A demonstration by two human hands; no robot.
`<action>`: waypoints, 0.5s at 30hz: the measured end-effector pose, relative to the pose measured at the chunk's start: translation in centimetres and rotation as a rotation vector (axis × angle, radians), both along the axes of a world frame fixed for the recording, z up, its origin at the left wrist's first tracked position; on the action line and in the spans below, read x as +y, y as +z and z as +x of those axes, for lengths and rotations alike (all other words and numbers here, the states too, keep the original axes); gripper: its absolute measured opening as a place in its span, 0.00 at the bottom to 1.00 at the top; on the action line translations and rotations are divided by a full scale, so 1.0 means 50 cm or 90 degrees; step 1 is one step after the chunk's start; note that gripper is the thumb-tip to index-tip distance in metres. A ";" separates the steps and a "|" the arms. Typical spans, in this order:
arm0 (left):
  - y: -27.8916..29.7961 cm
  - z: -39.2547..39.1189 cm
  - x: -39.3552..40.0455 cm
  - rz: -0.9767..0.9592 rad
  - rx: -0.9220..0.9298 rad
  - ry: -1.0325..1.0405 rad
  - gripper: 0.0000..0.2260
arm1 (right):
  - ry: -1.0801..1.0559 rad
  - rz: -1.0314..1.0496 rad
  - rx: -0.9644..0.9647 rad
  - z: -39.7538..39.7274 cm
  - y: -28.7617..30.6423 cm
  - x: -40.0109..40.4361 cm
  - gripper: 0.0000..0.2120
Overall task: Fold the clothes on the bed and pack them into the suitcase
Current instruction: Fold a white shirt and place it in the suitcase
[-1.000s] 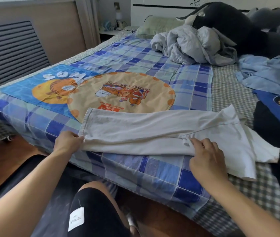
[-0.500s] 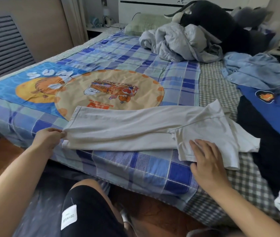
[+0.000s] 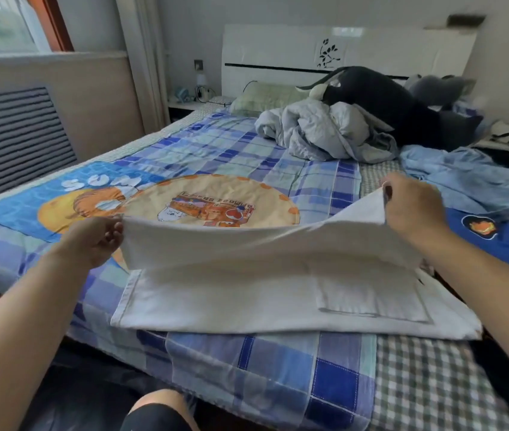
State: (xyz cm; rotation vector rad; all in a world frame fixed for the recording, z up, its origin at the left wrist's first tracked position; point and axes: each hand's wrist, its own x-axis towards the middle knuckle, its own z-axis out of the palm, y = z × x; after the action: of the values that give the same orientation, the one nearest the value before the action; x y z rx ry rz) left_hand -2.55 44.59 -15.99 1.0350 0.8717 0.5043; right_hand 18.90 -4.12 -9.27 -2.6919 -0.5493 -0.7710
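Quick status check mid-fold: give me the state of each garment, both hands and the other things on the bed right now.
white trousers: lower layer flat on the bed, upper layer lifted
left hand: pinches the lifted hem end
right hand: grips the lifted waist end
light blue shirt: unfolded, rumpled
dark blue shirt: spread flat, unfolded
grey quilt: bunched in a heap
bed: covered by a checked blanket

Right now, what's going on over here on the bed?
A person is folding white trousers on the bed. The left hand pinches the hem end and the right hand grips the waist end, lifting the upper layer while the lower layer lies flat on the plaid blanket. Other clothes, a light blue shirt and a dark blue shirt, wait nearby. No suitcase shows.
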 end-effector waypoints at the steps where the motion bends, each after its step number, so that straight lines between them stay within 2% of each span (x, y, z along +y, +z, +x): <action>1: 0.021 0.023 0.013 0.014 -0.008 0.010 0.09 | -0.005 -0.011 0.000 0.035 0.035 0.018 0.05; 5: 0.099 0.104 0.060 0.103 -0.019 0.003 0.15 | -0.015 -0.009 0.033 0.135 0.135 0.069 0.05; 7: 0.122 0.132 0.073 0.152 0.021 -0.014 0.11 | -0.055 -0.040 0.023 0.163 0.157 0.087 0.06; 9: 0.133 0.157 0.084 0.212 0.069 -0.018 0.09 | -0.096 -0.060 0.027 0.180 0.162 0.101 0.08; 13: 0.147 0.195 0.102 0.355 0.128 -0.028 0.05 | -0.102 -0.079 0.129 0.219 0.136 0.108 0.08; 15: 0.153 0.212 0.111 0.359 0.129 -0.056 0.05 | -0.090 -0.079 0.190 0.236 0.119 0.105 0.08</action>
State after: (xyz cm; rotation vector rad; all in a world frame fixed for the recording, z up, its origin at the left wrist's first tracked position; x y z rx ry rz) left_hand 8.05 50.15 -8.36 1.6553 0.8755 0.5934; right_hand 30.68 1.12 -3.32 -2.9111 -0.3476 -0.3647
